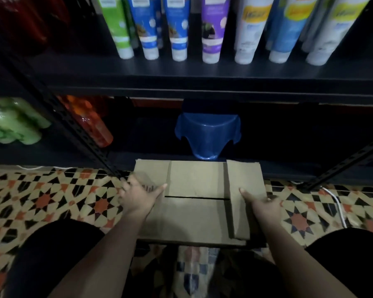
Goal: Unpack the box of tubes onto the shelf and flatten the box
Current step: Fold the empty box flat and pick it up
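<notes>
Two hands hold a cardboard box (195, 201) above the patterned tile floor (41, 196), in front of a dark metal shelf (181, 69). The box lies with its flaps folded shut on top; its long axis runs away from the person toward the shelf, and the seam between the upper flaps runs left to right. The left hand (138, 195) grips the box's left edge, thumb over the top and fingers curled round the side. The right hand (262, 204) grips the right edge, thumb on the top flap; its fingers are blurred but appear to wrap the side. Seven tubes (177, 26) stand cap-down in a row on the shelf: green, blue, purple, white and pale blue. On the level below stand green bottles (11, 123), an orange bottle (93, 123) and a blue plastic stool (207, 134). A white cable (336, 203) lies on the floor at right.
</notes>
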